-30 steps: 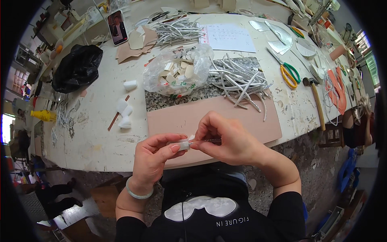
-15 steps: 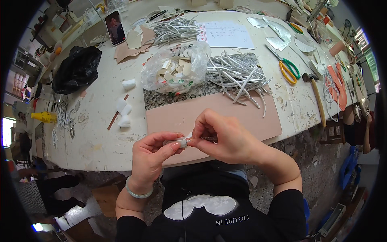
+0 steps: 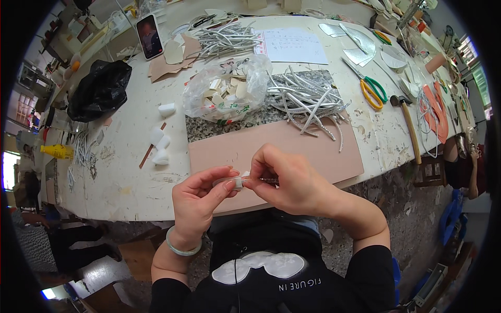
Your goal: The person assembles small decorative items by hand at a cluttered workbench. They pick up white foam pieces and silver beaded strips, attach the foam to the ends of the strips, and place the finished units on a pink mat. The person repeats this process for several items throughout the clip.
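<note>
Clock face: centred on the fingertips, twelve o'clock pointing away from the person.
White piece: one (image 3: 238, 183), between the two hands, above the near edge of the pale pink board (image 3: 329, 156); its long axis runs roughly nine to three o'clock.
Left hand: one (image 3: 195, 199), at nine o'clock and the nearer to the piece's body; thumb and fingers pinch the white piece.
Right hand: one (image 3: 295, 182), at three o'clock, its fingertips at the piece's three-o'clock end; thumb and forefinger pinch a thin strip (image 3: 269, 180). Whether strip and piece touch cannot be told.
White blocks: four on the table (image 3: 125, 190); three clustered near ten o'clock (image 3: 160, 157) beside one brown stick (image 3: 145, 158), the fourth (image 3: 167, 109) beyond them.
Clear bag: one (image 3: 193, 101), at twelve, holding small pale scraps too jumbled to count.
Silver cords: two heaps, the nearer (image 3: 313, 104) between one and two, the farther (image 3: 224, 41) at twelve; single cords uncountable.
Scissors: two pairs, both toward two o'clock, the nearer (image 3: 372, 95) with green and yellow handles.
Hammer: one (image 3: 410, 130), between two and three.
Phone: one (image 3: 150, 36), at eleven.
Black bag: one (image 3: 99, 88), at ten.
</note>
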Available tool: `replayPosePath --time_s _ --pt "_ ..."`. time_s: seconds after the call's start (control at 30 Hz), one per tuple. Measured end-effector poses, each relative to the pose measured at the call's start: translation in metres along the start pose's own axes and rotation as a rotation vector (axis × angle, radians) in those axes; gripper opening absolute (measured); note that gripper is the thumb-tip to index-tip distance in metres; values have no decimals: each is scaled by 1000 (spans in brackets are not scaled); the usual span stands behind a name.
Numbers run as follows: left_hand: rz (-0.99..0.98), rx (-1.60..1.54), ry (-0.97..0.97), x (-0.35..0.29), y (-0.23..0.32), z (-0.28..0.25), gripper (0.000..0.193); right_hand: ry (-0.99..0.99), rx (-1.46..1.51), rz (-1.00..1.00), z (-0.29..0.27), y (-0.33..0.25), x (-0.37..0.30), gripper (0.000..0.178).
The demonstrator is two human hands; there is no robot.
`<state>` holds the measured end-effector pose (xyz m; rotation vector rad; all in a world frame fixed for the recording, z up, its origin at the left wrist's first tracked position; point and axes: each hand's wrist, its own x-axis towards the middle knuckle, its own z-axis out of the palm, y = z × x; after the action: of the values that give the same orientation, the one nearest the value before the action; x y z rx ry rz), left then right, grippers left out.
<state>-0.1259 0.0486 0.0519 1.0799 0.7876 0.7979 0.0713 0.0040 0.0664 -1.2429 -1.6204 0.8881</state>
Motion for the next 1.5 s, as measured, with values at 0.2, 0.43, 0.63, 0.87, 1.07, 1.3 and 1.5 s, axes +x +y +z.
replayPosePath --time_s 0.2,0.43,0.63,0.87,1.07,1.3,1.5 --pt "-51 7 -28 8 -8 1 32 -67 -48 73 -7 -2 -4 19" --pt "-103 -2 -25 18 -25 6 35 -22 -59 112 -5 15 -11 19" --pt "71 165 -44 21 -34 10 35 37 -213 4 -8 38 -12 15" --pt "347 640 33 24 -30 -19 40 113 -297 7 -1 52 -3 13" --pt "391 926 -109 17 -16 -5 43 6 -457 -105 3 56 3 12" --pt "378 931 -214 27 -30 -9 41 -65 -417 -68 2 60 -4 19" --pt "400 914 -109 31 -23 -7 35 -41 -447 -151 8 66 7 21"
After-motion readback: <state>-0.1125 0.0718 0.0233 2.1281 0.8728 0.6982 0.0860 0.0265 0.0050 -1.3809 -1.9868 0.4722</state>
